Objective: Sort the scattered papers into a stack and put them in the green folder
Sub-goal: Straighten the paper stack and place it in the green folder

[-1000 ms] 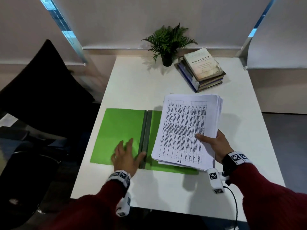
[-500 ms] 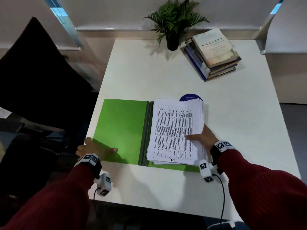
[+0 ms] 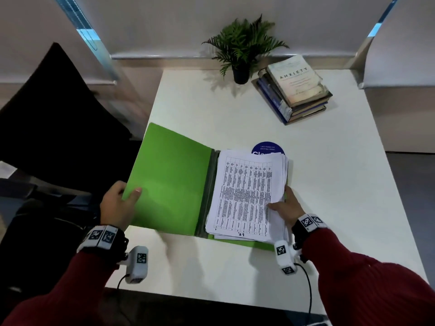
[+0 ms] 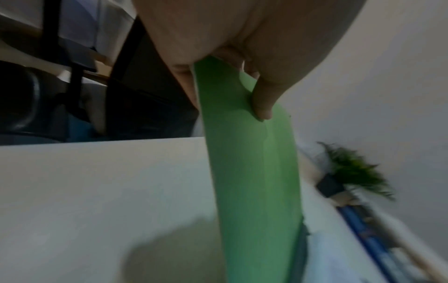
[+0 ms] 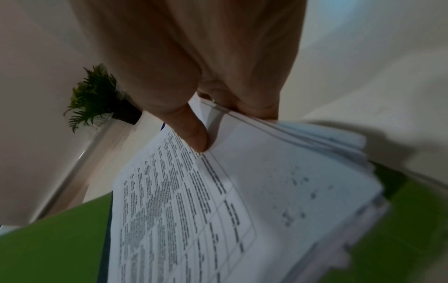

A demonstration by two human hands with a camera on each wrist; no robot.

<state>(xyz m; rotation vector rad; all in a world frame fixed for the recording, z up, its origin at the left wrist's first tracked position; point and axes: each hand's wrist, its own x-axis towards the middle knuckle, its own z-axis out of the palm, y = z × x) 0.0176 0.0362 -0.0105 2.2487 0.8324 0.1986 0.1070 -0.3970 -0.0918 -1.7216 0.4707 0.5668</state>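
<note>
Your left hand (image 3: 117, 205) pinches the outer edge of the bright green card folder (image 3: 169, 182) at its 9 o'clock side, thumb on the inner face and the fingers curled behind the flap; the left wrist view shows the thumb (image 4: 263, 101) pressed flat on the green cover (image 4: 252, 172), which stands tilted up off the white table (image 3: 329, 175). Your right hand (image 3: 288, 205) sits at the 3 o'clock edge of the thick stack of printed white papers (image 3: 247, 194), thumb on the top sheet and fingers tucked under the pile, clamping it; the right wrist view shows the thumb (image 5: 191, 134) bearing down on the table-printed page (image 5: 194, 201). The stack lies on the folder's right half, just beside the dark spine, with a round blue sticker (image 3: 267, 148) peeking out at its 12 o'clock edge. Half a second ago the left flap lay flat with your left hand at its near corner; now that flap is lifted and angled, its far corner raised. The stack has kept its place on the right half. At 12 o'clock on the table stand a small potted fern (image 3: 240, 48) and, at 1 o'clock, a pile of books (image 3: 296, 88).
</note>
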